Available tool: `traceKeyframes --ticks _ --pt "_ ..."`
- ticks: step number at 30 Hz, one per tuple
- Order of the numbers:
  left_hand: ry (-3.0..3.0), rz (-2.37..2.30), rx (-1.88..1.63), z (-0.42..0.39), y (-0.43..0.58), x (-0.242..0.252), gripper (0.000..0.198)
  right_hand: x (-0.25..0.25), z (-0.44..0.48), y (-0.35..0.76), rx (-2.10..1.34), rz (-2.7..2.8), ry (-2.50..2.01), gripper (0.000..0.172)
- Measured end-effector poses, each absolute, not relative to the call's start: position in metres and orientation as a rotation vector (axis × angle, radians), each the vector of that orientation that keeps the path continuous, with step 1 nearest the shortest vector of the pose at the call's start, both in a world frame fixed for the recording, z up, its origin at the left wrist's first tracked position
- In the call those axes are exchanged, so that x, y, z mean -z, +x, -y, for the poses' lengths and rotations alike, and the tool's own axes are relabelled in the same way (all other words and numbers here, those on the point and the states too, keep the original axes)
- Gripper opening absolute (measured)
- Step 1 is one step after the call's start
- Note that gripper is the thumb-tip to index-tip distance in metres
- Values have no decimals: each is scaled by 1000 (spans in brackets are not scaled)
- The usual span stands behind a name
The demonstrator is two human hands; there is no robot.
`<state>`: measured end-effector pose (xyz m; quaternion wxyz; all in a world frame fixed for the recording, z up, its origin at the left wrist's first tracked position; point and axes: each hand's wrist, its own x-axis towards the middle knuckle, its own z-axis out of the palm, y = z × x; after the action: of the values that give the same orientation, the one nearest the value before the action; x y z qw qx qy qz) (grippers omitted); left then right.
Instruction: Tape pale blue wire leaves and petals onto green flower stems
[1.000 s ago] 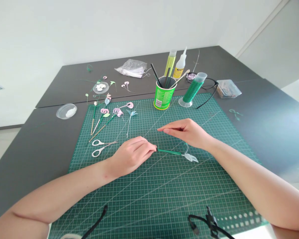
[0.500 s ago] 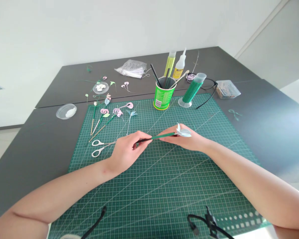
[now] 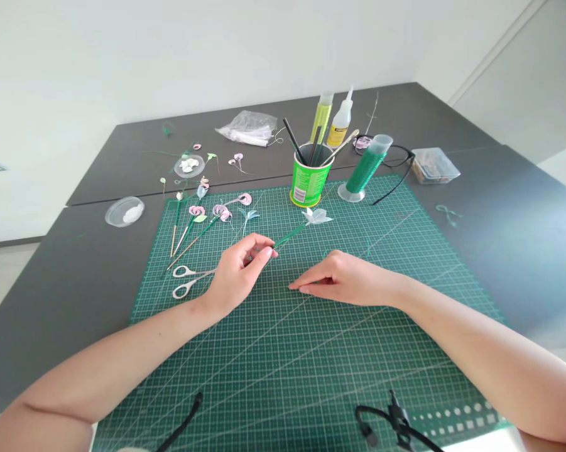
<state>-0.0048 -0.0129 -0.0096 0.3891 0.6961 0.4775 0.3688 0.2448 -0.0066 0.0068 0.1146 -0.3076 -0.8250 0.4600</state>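
Observation:
In my left hand, thumb and fingers are closed on the stem of a handmade flower. Its pale petals point away to the right, and the stem is wrapped in green. My right hand is lower and to the right, apart from the flower. Its thumb and fingertips are pinched together; whatever they hold is too small to make out. A pair of scissors with white handles lies partly behind my left hand. Beyond it rest several pink flowers on sticks and a small blue flower.
A green cutting mat covers the near table. On it stand a green can of tools and a spool of green thread. Behind are a glue bottle, eyeglasses, a clear box and a plastic bag.
My left hand has tilted the flower up and away, moving slightly back. My right hand has come off the stem area and moved nearer to me.

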Motion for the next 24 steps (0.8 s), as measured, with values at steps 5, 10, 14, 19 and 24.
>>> traceKeyframes --ticks 5,10,14,19,24 --pt "1891 -1200 -966 10 -6 11 14 -9 8 248 -1401 2390 -829 28" --pt "1982 -1214 -974 9 -6 12 10 -12 7 252 -1507 2338 -812 30" --pt "2053 -1248 -983 7 -7 13 9 -14 8 252 -1584 2355 -785 28" --pt "2152 -1294 -967 5 -7 13 8 -15 11 251 -1667 2371 -721 28" --pt "2256 -1292 -932 6 -8 12 7 -15 11 253 -1668 2331 -619 30"
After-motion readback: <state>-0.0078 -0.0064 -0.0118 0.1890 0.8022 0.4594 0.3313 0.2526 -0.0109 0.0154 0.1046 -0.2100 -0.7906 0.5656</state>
